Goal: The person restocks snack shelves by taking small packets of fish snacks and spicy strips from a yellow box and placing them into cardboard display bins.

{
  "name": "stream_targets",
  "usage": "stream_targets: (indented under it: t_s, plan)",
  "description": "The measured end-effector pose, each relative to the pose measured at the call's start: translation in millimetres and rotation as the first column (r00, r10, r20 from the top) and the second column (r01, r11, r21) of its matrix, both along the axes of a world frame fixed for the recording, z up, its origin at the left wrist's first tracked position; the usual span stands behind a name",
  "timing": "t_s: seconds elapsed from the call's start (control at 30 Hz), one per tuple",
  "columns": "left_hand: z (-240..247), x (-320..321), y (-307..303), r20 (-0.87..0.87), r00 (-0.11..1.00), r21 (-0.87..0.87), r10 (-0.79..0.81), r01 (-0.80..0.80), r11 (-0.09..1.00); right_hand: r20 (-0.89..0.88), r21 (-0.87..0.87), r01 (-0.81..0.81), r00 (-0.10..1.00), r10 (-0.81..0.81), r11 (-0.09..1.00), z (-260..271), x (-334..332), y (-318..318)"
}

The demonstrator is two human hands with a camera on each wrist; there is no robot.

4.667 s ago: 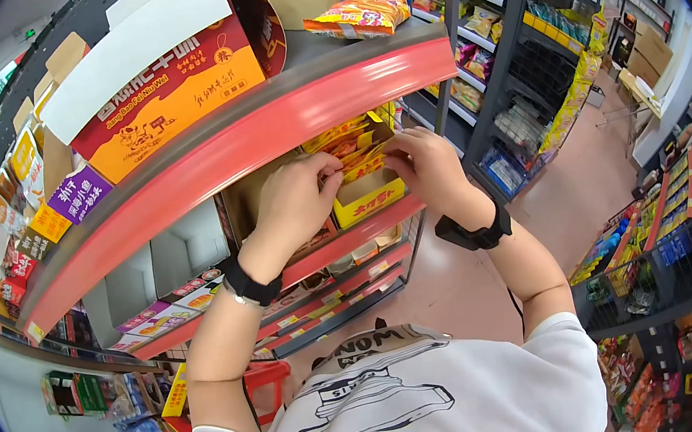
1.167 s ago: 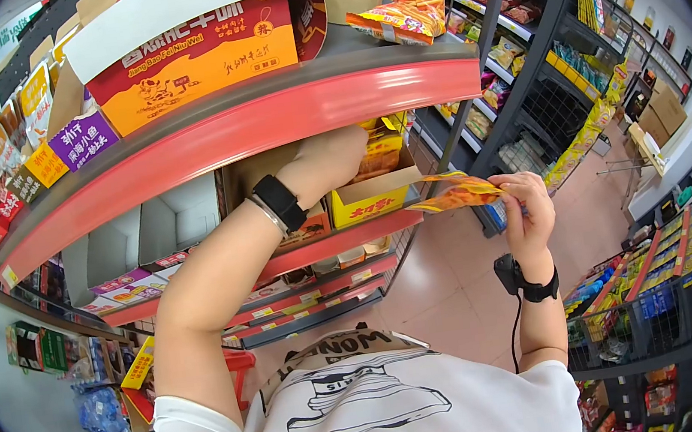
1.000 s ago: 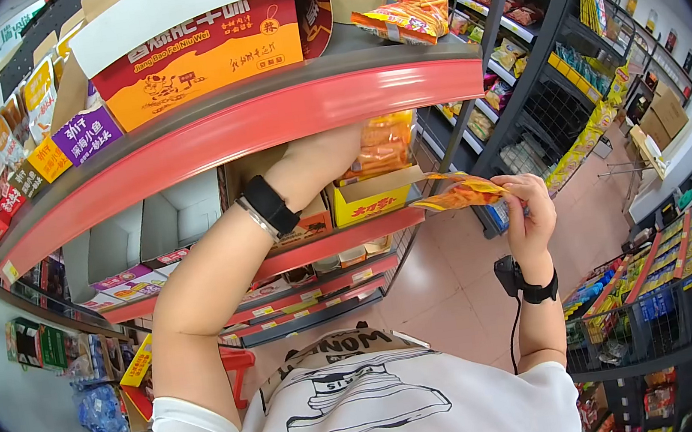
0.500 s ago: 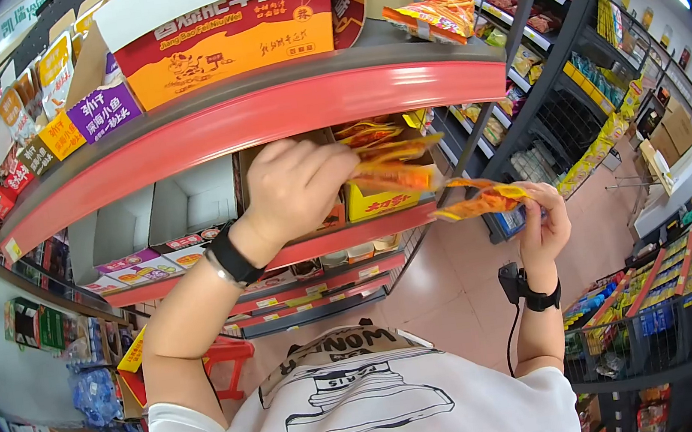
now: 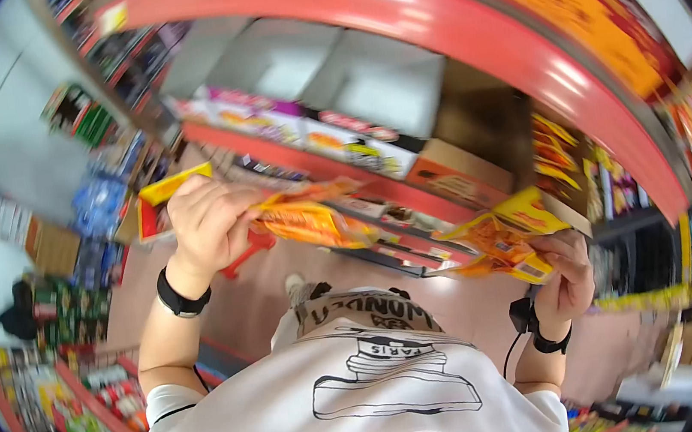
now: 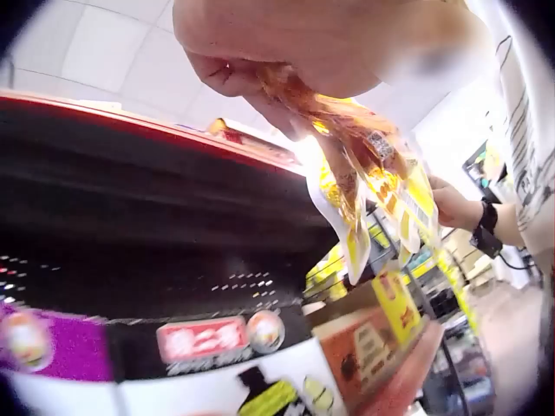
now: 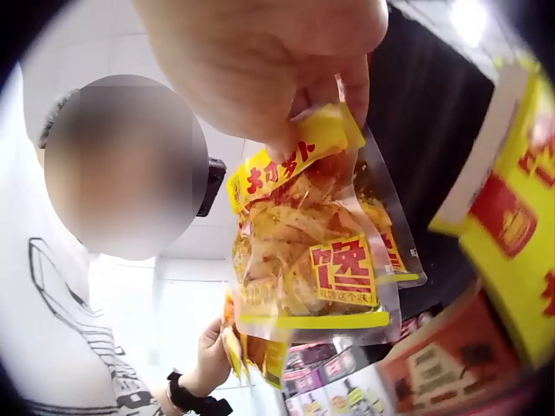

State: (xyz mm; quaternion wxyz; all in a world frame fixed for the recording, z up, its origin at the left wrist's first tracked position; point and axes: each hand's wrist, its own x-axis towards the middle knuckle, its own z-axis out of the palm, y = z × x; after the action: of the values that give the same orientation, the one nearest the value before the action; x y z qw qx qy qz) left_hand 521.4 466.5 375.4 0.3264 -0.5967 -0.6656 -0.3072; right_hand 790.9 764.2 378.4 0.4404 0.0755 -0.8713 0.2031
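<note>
In the head view the left hand (image 5: 213, 224) pinches the ends of several yellow-orange snack packets (image 5: 312, 222), held out in front of the shelf. The right hand (image 5: 567, 271) pinches other such packets (image 5: 501, 244) beside the shelf's right end. The right wrist view shows a clear-fronted packet (image 7: 303, 234) hanging from the right fingers, with another behind it. In the left wrist view the packets (image 6: 373, 165) dangle below the left hand (image 6: 286, 43). A yellow display box (image 7: 512, 208) stands close to the right hand; more packets (image 5: 552, 152) lie in it.
Grey-lined boxes (image 5: 380, 73) and a brown carton (image 5: 461, 171) stand on the shelf, under a red-edged upper shelf (image 5: 425, 12). Lower shelves run beneath. A red and yellow box (image 5: 156, 206) and blue-wrapped goods (image 5: 98, 203) are at the left, with pinkish floor (image 5: 470, 313) below.
The left hand has come away from the display box with packets and moved left. The view has swung left along the shelf. The right hand keeps its packets.
</note>
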Motion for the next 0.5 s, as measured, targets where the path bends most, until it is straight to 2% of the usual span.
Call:
stream_targets:
  t_s: [0.03,0.13,0.17,0.23,0.27,0.3,0.37,0.4,0.43,0.5]
  plan:
    - [-10.5,-1.6,-20.2,0.013,0.998,-0.016,0.057,-0.057,0.998,0.013,-0.016,-0.057,0.998,0.057,0.998,-2.5,-18.4,-4.4]
    - [-39.4,-7.7,-86.6,0.084,0.884,-0.081,0.459,-0.453,0.888,0.145,0.096,-0.222,0.968,0.207,0.97,-8.6,-76.7,-31.6]
    - [-50.1,-10.0,-107.7,0.092,0.869,-0.089,0.486,-0.478,0.874,0.155,0.09,-0.252,0.959,0.236,0.964,-10.4,-95.6,-43.0]
    - [-77.8,-28.2,-158.5,0.214,0.646,-0.111,0.733,-0.729,0.675,0.227,0.082,-0.419,0.892,0.392,0.904,-17.9,-141.1,-77.4]
    - [-89.2,-33.7,-179.5,0.259,0.567,-0.13,0.782,-0.782,0.61,0.234,0.078,-0.433,0.884,0.405,0.898,-24.7,-157.3,-89.9]
    - [-100.0,-39.4,-198.2,0.263,0.556,-0.138,0.788,-0.787,0.601,0.261,0.014,-0.47,0.854,0.45,0.883,-36.2,-173.5,-102.5]
    - [-121.1,-57.3,-235.2,0.366,0.37,-0.194,0.854,-0.867,0.459,0.291,-0.055,-0.504,0.818,0.497,0.862,-58.9,-209.6,-132.8]
    - [-129.5,-66.4,-250.7,0.396,0.319,-0.207,0.861,-0.882,0.422,0.347,-0.088,-0.487,0.803,0.485,0.869,-69.4,-226.9,-148.2]
    - [-142.2,-77.0,-268.7,0.397,0.316,-0.213,0.862,-0.881,0.421,0.402,-0.12,-0.466,0.784,0.472,0.876,-80.2,-243.5,-163.7]
    - [-172.5,-103.9,-306.9,0.385,0.113,-0.371,0.916,-0.89,0.265,0.463,-0.173,-0.416,0.766,0.446,0.893,-103.0,-276.7,-194.1]
